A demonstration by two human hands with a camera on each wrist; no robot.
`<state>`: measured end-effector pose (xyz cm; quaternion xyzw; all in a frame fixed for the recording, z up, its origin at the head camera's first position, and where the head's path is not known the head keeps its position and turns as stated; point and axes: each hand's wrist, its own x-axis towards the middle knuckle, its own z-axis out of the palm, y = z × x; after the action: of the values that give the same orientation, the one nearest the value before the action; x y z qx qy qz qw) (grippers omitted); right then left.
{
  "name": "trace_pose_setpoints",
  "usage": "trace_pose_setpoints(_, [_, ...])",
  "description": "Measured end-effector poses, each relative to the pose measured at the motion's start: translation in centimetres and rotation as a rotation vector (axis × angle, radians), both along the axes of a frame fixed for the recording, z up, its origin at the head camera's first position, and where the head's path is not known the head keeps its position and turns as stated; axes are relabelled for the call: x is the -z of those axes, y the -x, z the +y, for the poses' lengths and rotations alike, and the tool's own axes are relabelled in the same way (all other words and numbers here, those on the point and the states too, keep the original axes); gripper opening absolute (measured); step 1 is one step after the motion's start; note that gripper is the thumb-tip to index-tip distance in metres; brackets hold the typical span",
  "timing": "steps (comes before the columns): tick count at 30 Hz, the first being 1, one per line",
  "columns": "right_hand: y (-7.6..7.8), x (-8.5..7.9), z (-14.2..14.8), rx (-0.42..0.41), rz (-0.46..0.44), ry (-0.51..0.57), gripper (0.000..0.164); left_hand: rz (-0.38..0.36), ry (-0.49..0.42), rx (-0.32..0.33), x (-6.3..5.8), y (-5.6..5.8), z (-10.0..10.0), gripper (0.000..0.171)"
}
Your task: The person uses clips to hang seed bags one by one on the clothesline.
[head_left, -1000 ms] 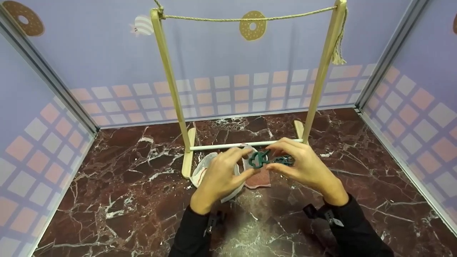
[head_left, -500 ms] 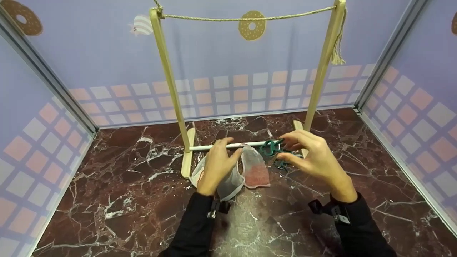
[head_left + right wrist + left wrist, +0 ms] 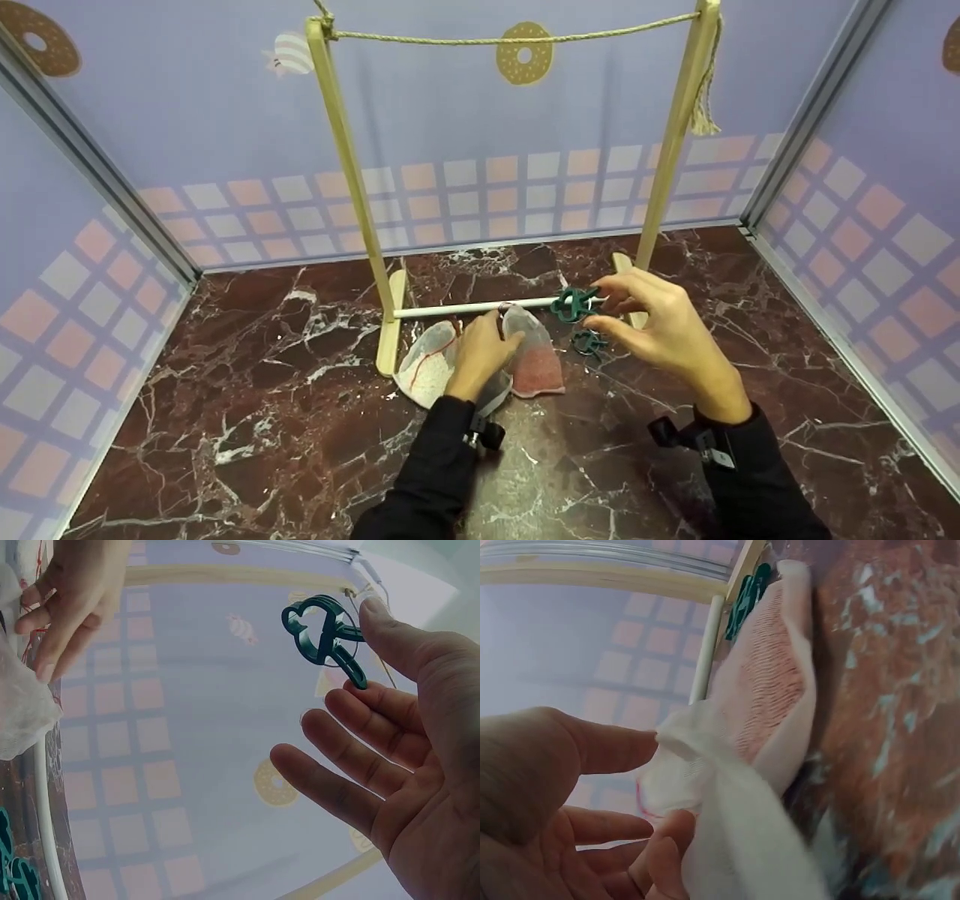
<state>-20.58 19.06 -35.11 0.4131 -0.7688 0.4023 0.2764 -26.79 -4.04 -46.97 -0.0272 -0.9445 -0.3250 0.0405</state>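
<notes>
The right hand [image 3: 652, 307] pinched a green clip [image 3: 328, 645] above the counter [image 3: 300, 450] — while the left hand [image 3: 484, 349] was at a white mesh piece [image 3: 742, 840], toward the counter's back edge; gripping or not, I couldn't tell. Cloth pick-up, apparently — next seemed to need a firm pinch.

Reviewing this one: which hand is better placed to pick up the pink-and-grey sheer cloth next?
The left, most likely: the left hand is already down at the pink-and-grey sheer cloth, while the right hand, off to its right, pinches a green spring clip.
</notes>
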Motion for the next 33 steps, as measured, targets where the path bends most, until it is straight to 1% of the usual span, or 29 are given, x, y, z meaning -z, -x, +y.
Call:
trace_pose_setpoints(2, [0.6,0.6,0.2,0.004,0.001,-0.008,0.04,-0.012,-0.014,0.008,0.3,0.0,0.1,0.066])
trace_pose_setpoints(4, [1.3,1.3,0.5,0.019,0.022,-0.023,0.041,-0.033,-0.012,0.013,0.4,-0.1,0.2,0.071])
trace_pose_setpoints(7, [2.0,2.2,0.7,0.03,0.034,-0.046,0.041,-0.079,-0.004,0.002,0.2,-0.2,0.2,0.082])
trace_pose_setpoints(9, [2.2,2.4,0.8,0.029,0.031,-0.058,0.041,-0.096,0.006,-0.011,0.1,-0.2,0.3,0.088])
trace_pose_setpoints(11, [2.2,2.5,0.8,0.007,0.009,-0.057,0.042,-0.102,0.002,-0.022,0.1,-0.1,0.3,0.09])
trace_pose_setpoints(13, [2.1,2.5,0.8,-0.013,-0.009,-0.054,0.043,-0.087,0.004,-0.021,0.4,-0.1,0.3,0.088])
trace_pose_setpoints(15, [2.0,2.5,0.8,-0.023,-0.02,-0.057,0.043,-0.061,0.004,-0.01,0.7,-0.1,0.2,0.079])
trace_pose_setpoints(19, [1.9,2.6,0.9,-0.003,-0.031,-0.072,0.041,0.002,-0.009,0.008,1.1,-0.3,0.1,0.054])
trace_pose_setpoints(22, [2.0,2.6,1.0,0.019,-0.029,-0.082,0.04,0.051,-0.054,0.023,1.2,-0.2,-0.1,0.039])
trace_pose_setpoints(23, [2.0,2.7,1.0,0.024,-0.029,-0.084,0.04,0.069,-0.082,0.033,1.2,-0.1,-0.1,0.035])
trace_pose_setpoints(29, [1.9,2.7,1.2,0.057,-0.031,-0.104,0.039,0.213,-0.226,0.112,1.1,0.1,-0.4,0.015])
trace_pose_setpoints(33, [2.0,2.7,1.2,0.056,-0.029,-0.106,0.039,0.28,-0.262,0.128,1.0,0.2,-0.4,0.012])
